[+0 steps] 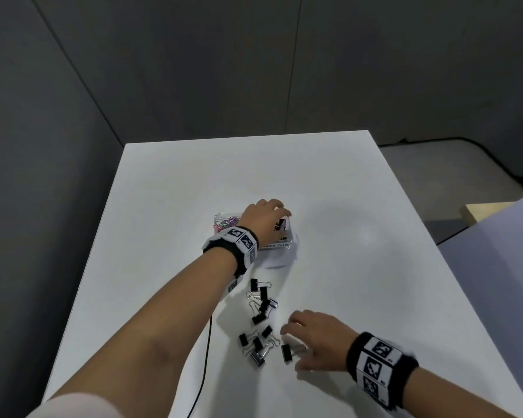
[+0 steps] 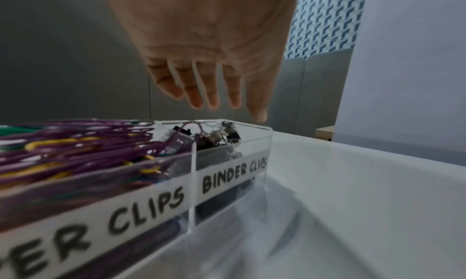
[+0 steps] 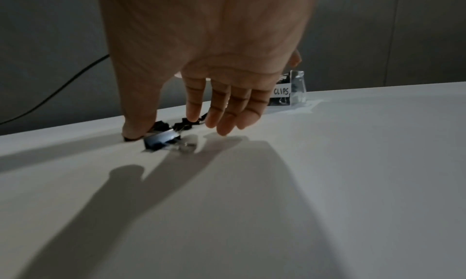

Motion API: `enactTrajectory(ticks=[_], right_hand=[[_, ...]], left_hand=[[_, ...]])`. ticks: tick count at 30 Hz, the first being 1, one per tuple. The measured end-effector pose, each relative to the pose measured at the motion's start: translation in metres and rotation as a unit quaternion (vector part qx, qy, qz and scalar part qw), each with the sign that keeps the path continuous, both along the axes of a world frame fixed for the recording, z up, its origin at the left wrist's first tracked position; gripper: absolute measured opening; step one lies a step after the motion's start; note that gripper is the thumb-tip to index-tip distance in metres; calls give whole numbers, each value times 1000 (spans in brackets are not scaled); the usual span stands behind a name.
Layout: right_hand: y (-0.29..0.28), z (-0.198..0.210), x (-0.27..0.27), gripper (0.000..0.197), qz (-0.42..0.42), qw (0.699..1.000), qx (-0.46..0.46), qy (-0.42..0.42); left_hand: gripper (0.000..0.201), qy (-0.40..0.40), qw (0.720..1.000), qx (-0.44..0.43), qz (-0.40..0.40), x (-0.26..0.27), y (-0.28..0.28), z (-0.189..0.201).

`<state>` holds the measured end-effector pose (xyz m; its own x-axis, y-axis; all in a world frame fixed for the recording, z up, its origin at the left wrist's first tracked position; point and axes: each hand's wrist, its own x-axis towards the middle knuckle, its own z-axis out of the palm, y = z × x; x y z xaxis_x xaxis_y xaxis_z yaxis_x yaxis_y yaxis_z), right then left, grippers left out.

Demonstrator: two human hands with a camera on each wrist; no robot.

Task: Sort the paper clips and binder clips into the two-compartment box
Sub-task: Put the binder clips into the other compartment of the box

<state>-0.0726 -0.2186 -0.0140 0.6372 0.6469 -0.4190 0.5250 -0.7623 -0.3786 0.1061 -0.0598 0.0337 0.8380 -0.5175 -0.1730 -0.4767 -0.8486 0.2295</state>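
Observation:
A clear two-compartment box (image 1: 277,246) (image 2: 227,173) stands mid-table, labelled for paper clips and "BINDER CLIPS". Coloured paper clips (image 1: 225,222) (image 2: 75,143) fill its left half; black binder clips (image 2: 227,134) lie in the right half. My left hand (image 1: 264,215) (image 2: 216,102) hovers over the binder-clip compartment with fingers straight and nothing in them. Several black binder clips (image 1: 261,301) lie loose on the table in front of the box. My right hand (image 1: 311,339) (image 3: 176,128) is spread low over one binder clip (image 1: 287,352) (image 3: 161,141), with the thumb beside it; the fingers are not closed on it.
The white table (image 1: 360,282) has open surface to the right and behind the box. A thin black cable (image 1: 207,351) runs along the left front part. Grey partition walls stand behind and to the left; a light wooden edge (image 1: 483,211) shows at far right.

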Motion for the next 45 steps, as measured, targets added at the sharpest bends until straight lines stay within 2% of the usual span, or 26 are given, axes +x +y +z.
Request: enactTrajectory(ticks=[4,6,9,12,15,18,22,27,29,31,34,36,41,43,45], right_hand=[[4,-5,-13,47,19,1000,1,-25],[4,-12,-15,44,17,999,-13,-32],[9,-16,-11,26,-1,997,9,-78],[11,-10,0,36,-78,995,-12,-54],[9,1,12,29,-161,986,-28,-32],[9,6,21,24,-216,975,-45,-4],[13,5,21,30,-205,977,-56,30],[19,6,24,17,-222,971,-70,53],[22,10,22,8,-224,970,-73,58],[24,12,18,8,-223,971,-73,55],[27,13,10,28,-202,976,-59,48],[27,12,4,32,-176,982,-58,43],[23,8,-6,8,-182,982,-36,45],[23,7,-10,23,-178,982,-34,46],[27,5,-16,44,-159,985,-53,35]], left_hand=[[32,-43,997,-56,-32,-32,14,-2],[33,-12,997,-30,-72,-55,26,-13],[45,59,992,57,-94,-82,50,-34],[52,88,989,78,-86,-103,66,-45],[55,91,992,61,-64,-121,73,-49],[67,103,990,75,-54,-135,75,-52],[85,119,988,84,-42,-152,75,-54],[95,117,988,94,-39,-172,79,-57],[92,118,988,93,-34,-178,80,-57],[80,119,989,80,-18,-178,79,-56],[59,121,991,49,20,-174,75,-54],[50,125,991,34,44,-170,72,-54],[32,113,990,13,78,-159,61,-56],[35,118,989,8,88,-154,57,-56],[48,140,985,-1,98,-151,54,-55]])
